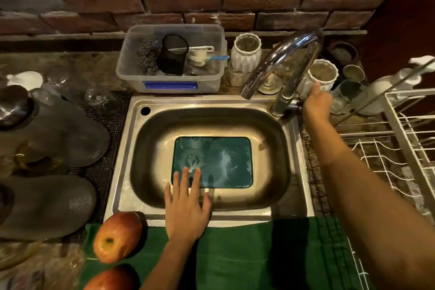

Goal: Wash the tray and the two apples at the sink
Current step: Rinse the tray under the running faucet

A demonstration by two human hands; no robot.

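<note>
A teal rectangular tray [226, 162] lies flat on the bottom of the steel sink [131, 139], wet and streaked. My left hand [187, 207] hovers over the sink's near rim with fingers spread, fingertips over the tray's near left corner, holding nothing. My right hand [316, 103] reaches to the base of the chrome tap [280, 66] at the sink's back right; its fingers are around the tap handle. No water runs from the spout. Two red-yellow apples rest on a green cloth [247, 254]: one apple [117, 236] by the sink's front left corner, the other apple [113, 279] at the bottom edge.
A clear plastic bin [131, 70] with scourers and a brush stands behind the sink. White vases [246, 53] and glass jars crowd the back right. A white wire dish rack [404, 148] is on the right. Upturned grey pans [47, 139] sit on the left.
</note>
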